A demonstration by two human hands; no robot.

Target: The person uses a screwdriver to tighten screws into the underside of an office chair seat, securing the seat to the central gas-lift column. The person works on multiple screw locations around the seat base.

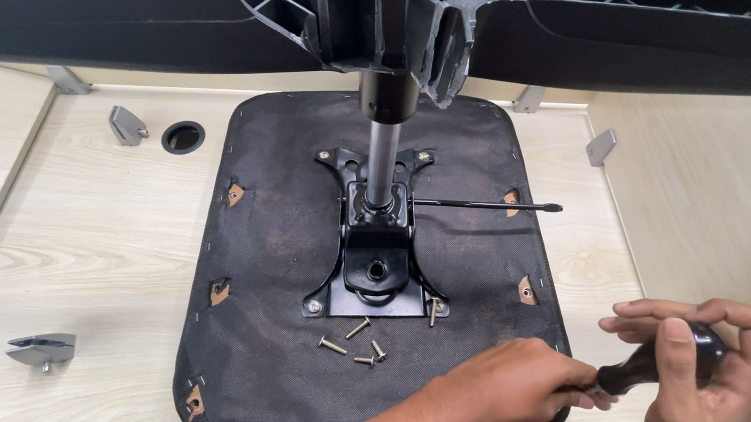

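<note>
Both hands (625, 383) on a black screwdriver handle (662, 364), fingers (641, 307) curled

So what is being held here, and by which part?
A screwdriver: the right hand wraps its dark handle, and the left hand's fingers pinch it just below the handle.

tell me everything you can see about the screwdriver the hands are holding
The screwdriver has a dark, glossy, rounded handle that looks like plastic or lacquered wood. It lies tilted, its butt up to the right. The right hand wraps the handle's butt end; the left hand pinches the narrow front end, hiding any shaft. It is held in the air beside the edge of the upturned black seat.
</note>
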